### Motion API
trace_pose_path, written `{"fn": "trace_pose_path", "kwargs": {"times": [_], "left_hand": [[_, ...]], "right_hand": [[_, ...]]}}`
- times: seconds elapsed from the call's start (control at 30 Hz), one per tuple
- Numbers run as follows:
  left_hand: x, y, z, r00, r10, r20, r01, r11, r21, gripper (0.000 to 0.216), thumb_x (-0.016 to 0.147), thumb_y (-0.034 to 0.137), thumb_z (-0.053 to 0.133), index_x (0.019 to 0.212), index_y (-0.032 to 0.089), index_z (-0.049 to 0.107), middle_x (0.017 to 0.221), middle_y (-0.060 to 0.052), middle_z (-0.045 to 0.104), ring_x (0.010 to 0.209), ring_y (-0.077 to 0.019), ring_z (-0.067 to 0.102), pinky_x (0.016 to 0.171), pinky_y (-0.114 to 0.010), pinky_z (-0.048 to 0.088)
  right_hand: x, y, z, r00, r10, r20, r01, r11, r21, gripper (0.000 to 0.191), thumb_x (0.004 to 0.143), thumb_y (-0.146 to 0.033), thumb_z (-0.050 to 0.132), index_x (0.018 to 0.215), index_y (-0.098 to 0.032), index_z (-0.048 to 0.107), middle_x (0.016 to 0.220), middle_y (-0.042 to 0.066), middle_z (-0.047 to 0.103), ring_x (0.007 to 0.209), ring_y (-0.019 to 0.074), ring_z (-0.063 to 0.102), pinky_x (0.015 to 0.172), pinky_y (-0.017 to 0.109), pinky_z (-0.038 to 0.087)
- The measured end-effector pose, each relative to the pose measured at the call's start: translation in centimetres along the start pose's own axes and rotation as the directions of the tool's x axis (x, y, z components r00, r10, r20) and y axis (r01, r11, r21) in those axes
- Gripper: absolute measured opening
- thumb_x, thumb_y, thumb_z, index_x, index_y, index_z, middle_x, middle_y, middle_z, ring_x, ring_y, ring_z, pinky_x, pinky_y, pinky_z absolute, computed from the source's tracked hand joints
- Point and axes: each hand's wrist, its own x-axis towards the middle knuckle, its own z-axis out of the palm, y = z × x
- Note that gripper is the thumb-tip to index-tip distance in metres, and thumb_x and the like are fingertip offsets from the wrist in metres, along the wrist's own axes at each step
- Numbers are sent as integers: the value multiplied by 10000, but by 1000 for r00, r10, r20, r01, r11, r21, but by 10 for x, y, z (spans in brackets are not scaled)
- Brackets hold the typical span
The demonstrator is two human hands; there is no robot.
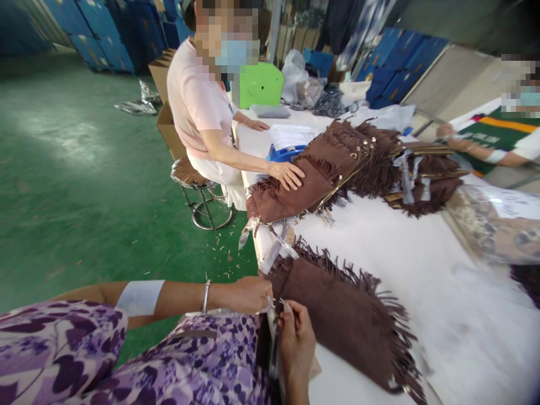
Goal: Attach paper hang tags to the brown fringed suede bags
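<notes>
A dark brown fringed suede-like bag (337, 309) lies flat at the near edge of the white table, its fringe pointing away and to the right. At its near left corner, my left hand (251, 295), with a silver bangle at the wrist, is closed around small metal hardware with a bit of clear plastic. Close beside it, my right hand (297, 332) pinches a small silvery metal piece between thumb and forefinger. The two metal bits are nearly touching; their exact kind is too small to tell.
Across the table (379, 247), a masked co-worker rests a hand (287, 174) on a pile of brown fringed bags (295, 197). Another person stands at the right. A clear plastic sack (502, 225), a green machine (261, 85) and a round stool (194, 174) are nearby.
</notes>
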Motion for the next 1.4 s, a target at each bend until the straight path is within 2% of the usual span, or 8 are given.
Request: {"fn": "trace_pose_path", "kwargs": {"times": [0.1, 0.23, 0.3, 0.5, 0.6, 0.87, 1.2, 1.4], "left_hand": [[-1, -4, 13, 994, -103, 41, 108, 982, -156, 156, 794, 251, 534, 884, 153, 615, 790, -21, 678, 704, -166, 631, 544, -192, 404], [-2, -5, 32, 981, -166, 102, 193, 893, -406, 352, 869, 484, 478, 1003, 170, 564, 760, -18, 677, 526, -144, 596, 474, -212, 430], [0, -6, 36, 977, -178, 115, 212, 843, -494, 389, 848, 526, 506, 974, 162, 562, 730, -28, 673, 485, -143, 582, 451, -221, 437], [0, -15, 29, 985, -121, 122, 166, 853, -495, 236, 807, 396, 569, 797, 162, 596, 602, -27, 630, 465, -146, 563, 420, -216, 420], [-5, -20, 24, 982, -80, 170, 157, 846, -510, 218, 812, 377, 554, 755, 173, 607, 581, -22, 616, 451, -140, 551, 413, -216, 414], [-8, -30, 24, 980, -8, 200, 125, 806, -579, 172, 814, 289, 516, 888, 186, 633, 605, -7, 627, 471, -136, 554, 413, -205, 401], [-14, -27, 13, 972, 61, 227, 92, 790, -606, 189, 821, 264, 513, 936, 191, 644, 615, 0, 626, 463, -127, 541, 426, -204, 411], [-15, -24, 8, 969, 45, 242, 118, 777, -619, 173, 787, 224, 529, 913, 184, 639, 632, -9, 643, 476, -134, 558, 440, -214, 433]], "right_hand": [[1, 0, -1, 999, -47, 15, 47, 998, -35, 366, 883, -540, 505, 992, -212, 627, 926, 22, 680, 795, 171, 616, 761, 278, 459], [0, -2, -2, 996, -86, 37, 89, 994, -70, 346, 891, -522, 498, 985, -217, 631, 968, 28, 675, 856, 180, 602, 789, 279, 442], [-1, -3, -2, 995, -94, 37, 97, 990, -98, 339, 900, -517, 484, 979, -221, 630, 955, 19, 672, 843, 176, 600, 780, 275, 437], [-5, -9, 1, 995, -95, 32, 99, 985, -144, 348, 904, -531, 457, 964, -232, 625, 919, 1, 669, 820, 181, 606, 749, 276, 438], [-8, -14, 4, 990, -128, 63, 136, 979, -153, 338, 901, -520, 460, 942, -228, 625, 919, 4, 661, 827, 184, 601, 748, 277, 434], [-7, -23, 9, 966, -240, 99, 255, 948, -192, 290, 915, -459, 458, 903, -218, 619, 946, 24, 624, 903, 194, 568, 812, 299, 419], [-9, -29, 10, 946, -306, 105, 323, 908, -266, 224, 927, -393, 466, 913, -215, 601, 966, 32, 596, 919, 191, 555, 827, 301, 409], [-8, -31, 14, 935, -336, 117, 355, 872, -338, 234, 945, -382, 440, 929, -212, 600, 991, 42, 590, 932, 190, 558, 823, 296, 415]]}}
